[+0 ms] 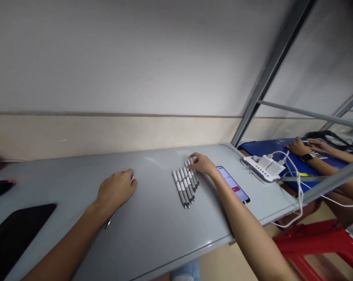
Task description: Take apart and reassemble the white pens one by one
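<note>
My left hand (117, 189) rests low over the grey table, closed around a pen (109, 223). The pen's silvery tip shows below my wrist, and its white end peeks out by the thumb. Right of it, several white-and-grey pens (181, 186) lie side by side in a slanting row. At the row's upper right end is my right hand (202, 164), with thumb and fingers closed about the white end of a pen (191, 162) there. The fingers partly hide the pens at that end.
A phone (233, 183) with a lit screen lies beside my right forearm. Beyond it sits a power strip (261, 169) with white plugs and cables. A black pad (21, 234) and black mouse (0, 188) are at left. Another person's hands (300, 148) work at the blue surface; a red stool (319, 242) stands below.
</note>
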A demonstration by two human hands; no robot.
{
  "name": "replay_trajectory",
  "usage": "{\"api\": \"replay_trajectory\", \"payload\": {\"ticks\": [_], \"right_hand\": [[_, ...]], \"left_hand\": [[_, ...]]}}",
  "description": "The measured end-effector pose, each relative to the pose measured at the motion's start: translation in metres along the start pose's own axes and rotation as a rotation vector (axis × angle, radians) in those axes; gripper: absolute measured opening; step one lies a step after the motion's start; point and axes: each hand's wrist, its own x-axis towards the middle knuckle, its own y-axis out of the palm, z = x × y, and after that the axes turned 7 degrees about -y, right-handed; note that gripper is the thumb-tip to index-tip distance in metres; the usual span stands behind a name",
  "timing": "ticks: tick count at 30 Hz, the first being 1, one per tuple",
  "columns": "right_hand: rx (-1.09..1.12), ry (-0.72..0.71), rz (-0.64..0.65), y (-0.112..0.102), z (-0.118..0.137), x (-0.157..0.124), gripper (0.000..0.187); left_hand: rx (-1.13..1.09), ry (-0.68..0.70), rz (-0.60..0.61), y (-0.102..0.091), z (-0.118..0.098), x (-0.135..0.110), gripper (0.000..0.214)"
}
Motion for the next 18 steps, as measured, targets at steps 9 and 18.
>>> {"api": "replay_trajectory", "payload": {"ticks": [9, 18], "right_hand": [[-0.047, -0.014, 0.145, 0.0023, 0.0044, -0.0032, 0.079], [-0.06, -0.007, 0.104, 0.0066, 0.002, -0.0007, 0.072]], "left_hand": [[-0.026, -0.005, 0.005, -0.0007, -0.002, -0.0006, 0.036], [-0.009, -0.001, 0.005, 0.0011, -0.0003, 0.0011, 0.035]]}}
